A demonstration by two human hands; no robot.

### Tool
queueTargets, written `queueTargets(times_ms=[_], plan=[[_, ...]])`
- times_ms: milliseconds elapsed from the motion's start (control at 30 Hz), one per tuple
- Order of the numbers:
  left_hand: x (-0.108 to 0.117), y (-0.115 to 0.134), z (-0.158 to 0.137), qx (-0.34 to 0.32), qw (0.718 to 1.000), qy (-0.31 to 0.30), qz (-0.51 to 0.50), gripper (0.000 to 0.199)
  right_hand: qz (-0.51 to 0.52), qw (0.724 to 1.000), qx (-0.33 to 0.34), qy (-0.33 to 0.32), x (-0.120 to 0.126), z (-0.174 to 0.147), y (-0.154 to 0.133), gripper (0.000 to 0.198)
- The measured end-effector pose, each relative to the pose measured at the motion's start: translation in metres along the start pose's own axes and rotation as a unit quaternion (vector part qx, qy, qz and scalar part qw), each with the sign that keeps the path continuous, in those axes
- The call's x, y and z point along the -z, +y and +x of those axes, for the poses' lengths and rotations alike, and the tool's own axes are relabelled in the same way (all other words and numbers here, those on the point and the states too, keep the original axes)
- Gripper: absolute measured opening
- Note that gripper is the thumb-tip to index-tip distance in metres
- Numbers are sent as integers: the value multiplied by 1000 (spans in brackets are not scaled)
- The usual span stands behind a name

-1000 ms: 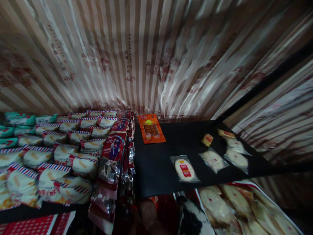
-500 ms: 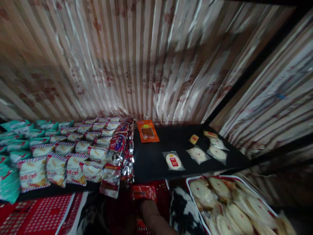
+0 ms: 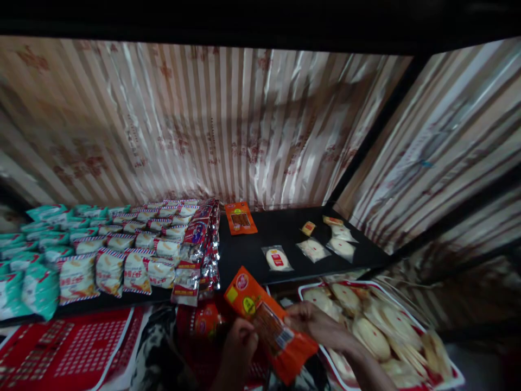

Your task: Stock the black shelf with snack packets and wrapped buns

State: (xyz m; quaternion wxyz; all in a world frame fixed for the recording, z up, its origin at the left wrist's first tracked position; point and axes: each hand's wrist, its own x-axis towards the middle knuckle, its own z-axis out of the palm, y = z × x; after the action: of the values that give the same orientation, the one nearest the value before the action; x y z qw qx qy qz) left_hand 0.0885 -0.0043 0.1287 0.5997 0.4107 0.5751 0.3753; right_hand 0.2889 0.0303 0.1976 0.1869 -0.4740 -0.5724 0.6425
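An orange snack packet (image 3: 271, 320) with a clear window and a barcode label is held tilted in front of the shelf. My right hand (image 3: 319, 325) pinches its right edge between thumb and fingers. At the packet's left edge is my left hand (image 3: 240, 345), fingers curled closed against it; part of that grip is dark and hidden. A similar orange packet (image 3: 241, 218) lies flat at the back of the black shelf (image 3: 244, 255). Below the shelf, more orange packets (image 3: 207, 319) sit in a dim red basket (image 3: 187, 320) between my knees.
Left on the shelf stand rows of teal bags (image 3: 40, 290), white snack bags (image 3: 79, 277) and dark red packets (image 3: 197, 233). Wrapped round white cakes (image 3: 277, 259) lie to the right. A basket of packed flat cakes (image 3: 370, 336) is at lower right, a red perforated basket (image 3: 97, 336) at lower left.
My hand has come up out of the red basket with an orange packet. Both hands are now on it, in front of the shelf edge. The view has shifted slightly.
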Motion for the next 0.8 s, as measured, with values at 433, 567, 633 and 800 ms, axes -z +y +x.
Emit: queueTargets(times_ms=[433, 567, 633, 800], plan=[[-30, 52, 34, -80, 994, 40, -60, 39, 165, 957, 60, 231, 6, -3, -9, 53], [-42, 75, 34, -34, 983, -74, -164, 70, 14, 954, 103, 282, -1, 5, -19, 47], [-46, 82, 35, -26, 974, -99, -200, 79, -105, 938, 138, 299, -7, 10, -24, 43], [-48, 79, 46, -10, 975, -14, -221, 71, -273, 892, 173, 316, -25, 24, -33, 38]])
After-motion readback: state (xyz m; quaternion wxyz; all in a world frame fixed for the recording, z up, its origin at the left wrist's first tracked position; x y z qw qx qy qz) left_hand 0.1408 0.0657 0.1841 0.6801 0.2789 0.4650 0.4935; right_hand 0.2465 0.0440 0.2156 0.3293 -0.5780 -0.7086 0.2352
